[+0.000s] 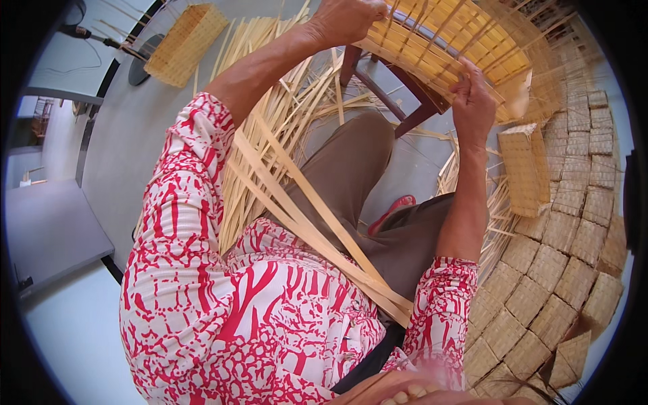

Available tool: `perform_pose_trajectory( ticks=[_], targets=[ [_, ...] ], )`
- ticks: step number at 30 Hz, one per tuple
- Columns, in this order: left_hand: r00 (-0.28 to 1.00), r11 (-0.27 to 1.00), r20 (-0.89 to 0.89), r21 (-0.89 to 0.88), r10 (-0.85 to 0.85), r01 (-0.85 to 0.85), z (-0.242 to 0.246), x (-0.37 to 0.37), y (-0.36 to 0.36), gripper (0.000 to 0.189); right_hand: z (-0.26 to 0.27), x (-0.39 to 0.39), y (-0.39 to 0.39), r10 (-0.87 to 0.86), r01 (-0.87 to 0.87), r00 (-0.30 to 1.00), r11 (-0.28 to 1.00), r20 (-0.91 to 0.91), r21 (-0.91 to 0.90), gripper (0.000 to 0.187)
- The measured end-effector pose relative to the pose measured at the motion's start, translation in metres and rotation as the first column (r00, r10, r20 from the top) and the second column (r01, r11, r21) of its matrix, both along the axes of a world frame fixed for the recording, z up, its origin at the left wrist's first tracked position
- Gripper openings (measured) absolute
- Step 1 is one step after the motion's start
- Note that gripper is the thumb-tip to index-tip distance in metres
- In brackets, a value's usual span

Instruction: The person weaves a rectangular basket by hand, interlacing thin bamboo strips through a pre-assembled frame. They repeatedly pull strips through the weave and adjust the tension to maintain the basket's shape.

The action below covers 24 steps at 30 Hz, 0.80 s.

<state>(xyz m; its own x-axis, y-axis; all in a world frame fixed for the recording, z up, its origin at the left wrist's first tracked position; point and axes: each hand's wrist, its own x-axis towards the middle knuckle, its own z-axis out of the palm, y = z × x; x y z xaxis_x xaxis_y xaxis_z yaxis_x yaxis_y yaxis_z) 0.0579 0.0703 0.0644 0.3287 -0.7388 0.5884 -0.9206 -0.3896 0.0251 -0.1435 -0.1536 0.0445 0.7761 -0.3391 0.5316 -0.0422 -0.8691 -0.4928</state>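
A partly woven bamboo basket [486, 33] lies at the top of the view, with thin loose stakes sticking out past its woven wall. It rests over a dark wooden stool [417, 86]. My left hand [344, 20] grips the near wall at its left end, its fingertips partly cut off by the frame's top. Farther right, my right hand [473, 98] pinches the same wall between thumb and forefinger, beside the basket's right corner. Several long flat bamboo strips [309, 195] lie across my lap, apart from both hands.
A large heap of bamboo strips [253, 66] covers the floor to the left. One woven basket [187, 45] stands at the upper left, another [524, 169] at the right. Rows of stacked woven boxes [549, 298] fill the right side. A grey cabinet [55, 228] stands far left.
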Motion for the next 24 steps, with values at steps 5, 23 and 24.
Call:
perform_pose_trajectory(
  ticks=[5,23,24],
  targets=[
    [0.995,0.958,-0.075,-0.283,-0.062,0.039,-0.036,-0.001,0.014,0.035,-0.009,-0.006,0.004,0.033,-0.021,0.995,0.991,-0.093,0.134,0.048],
    [0.447,0.852,-0.839,-0.037,-0.311,0.522,-0.102,-0.131,0.123,0.025,-0.029,-0.190,0.085,0.754,-0.087,0.521,0.514,-0.401,0.853,0.026],
    [0.479,0.873,-0.824,-0.038,-0.303,0.487,-0.098,-0.134,0.125,0.024,-0.029,-0.187,0.084,0.760,-0.086,0.515,0.506,-0.397,0.858,0.025]
  ],
)
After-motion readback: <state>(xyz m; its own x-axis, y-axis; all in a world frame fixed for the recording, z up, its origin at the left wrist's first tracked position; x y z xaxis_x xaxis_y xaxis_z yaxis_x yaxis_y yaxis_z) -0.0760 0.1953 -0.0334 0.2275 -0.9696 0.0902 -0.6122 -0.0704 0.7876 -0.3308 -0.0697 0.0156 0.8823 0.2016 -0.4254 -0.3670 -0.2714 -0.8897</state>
